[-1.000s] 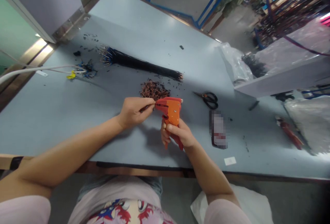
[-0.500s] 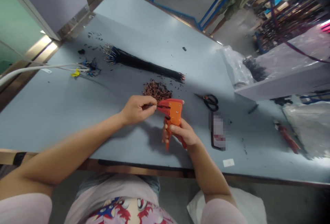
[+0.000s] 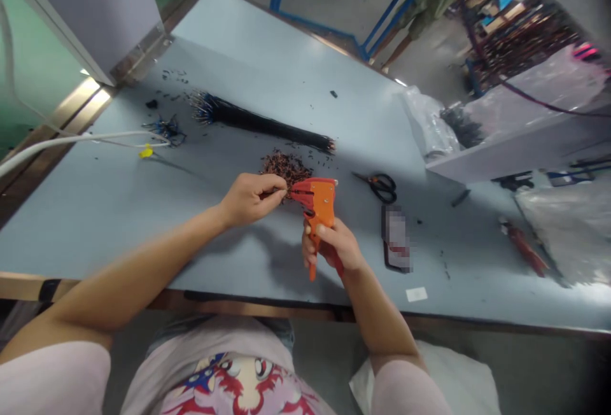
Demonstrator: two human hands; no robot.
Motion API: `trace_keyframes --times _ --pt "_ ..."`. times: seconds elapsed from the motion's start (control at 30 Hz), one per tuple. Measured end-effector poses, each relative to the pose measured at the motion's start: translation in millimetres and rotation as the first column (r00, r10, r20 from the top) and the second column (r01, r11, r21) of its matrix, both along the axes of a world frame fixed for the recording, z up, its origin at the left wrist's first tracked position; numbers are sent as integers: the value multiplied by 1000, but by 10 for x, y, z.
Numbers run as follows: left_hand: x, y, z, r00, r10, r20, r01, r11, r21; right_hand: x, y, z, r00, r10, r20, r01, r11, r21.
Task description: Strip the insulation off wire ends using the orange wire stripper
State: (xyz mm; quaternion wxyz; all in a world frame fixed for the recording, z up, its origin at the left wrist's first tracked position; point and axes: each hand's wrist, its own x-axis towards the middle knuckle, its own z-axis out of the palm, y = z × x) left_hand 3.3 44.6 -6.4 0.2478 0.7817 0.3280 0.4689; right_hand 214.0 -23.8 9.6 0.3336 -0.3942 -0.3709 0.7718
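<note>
My left hand (image 3: 251, 198) pinches a thin dark wire (image 3: 281, 193) between thumb and fingertips, most of it hidden by the hand. Its fingertips are right by the red jaws of an orange wire stripper (image 3: 323, 202). Around the stripper's handles, my right hand (image 3: 334, 243) is closed, holding the tool upright with its jaws facing left. Just behind the jaws lies a heap of small copper-and-black wire scraps (image 3: 286, 167). Further back, a long bundle of black wires (image 3: 267, 123) rests on the table, with metal tips at its left end and bare copper at its right.
Scissors (image 3: 382, 187) and a blurred phone-like object (image 3: 396, 240) lie right of the stripper. At the left, a white cable (image 3: 71, 140) with a yellow tag (image 3: 146, 151) runs near loose blue-tipped pieces (image 3: 166, 128). A red-handled tool (image 3: 525, 249) and plastic bags (image 3: 558, 224) are far right.
The view has shifted slightly. A small gap now shows between my left fingertips and the stripper's jaws. The white cable and its yellow tag have swung a little nearer to me.
</note>
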Motion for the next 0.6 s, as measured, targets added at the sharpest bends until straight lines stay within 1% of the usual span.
trace_keyframes --times 0.07,0.2,0.3,0.37,0.4,0.47,0.53,0.57,0.6 --pt "-19 -7 37 1000 -12 -16 12 999 48 3 -31 66 1000 -17 -20 17 1000 16" --pt "-49 -55 69 999 19 -40 -14 993 115 -53 -105 123 996 -79 31 75 991 107" --pt "-62 -72 42 999 39 -37 -34 992 120 -100 -122 105 996 -87 11 86 994 71" --pt "-85 -46 10 999 48 -24 -45 994 100 -83 -90 91 997 -74 -12 75 995 58" --pt "-102 -22 -6 998 60 -10 -59 995 80 -51 -60 89 996 -82 -26 84 994 75" --pt "-137 33 -30 994 99 38 -100 995 24 56 19 98 986 -153 -71 162 977 142" --pt "-156 70 -41 982 148 117 -143 989 -47 196 100 115 964 -249 -91 262 942 209" --pt "-155 76 -40 973 170 157 -160 984 -79 262 131 122 958 -279 -63 286 929 235" --pt "-148 71 -37 962 195 192 -179 979 -101 314 152 124 954 -299 -3 290 921 261"
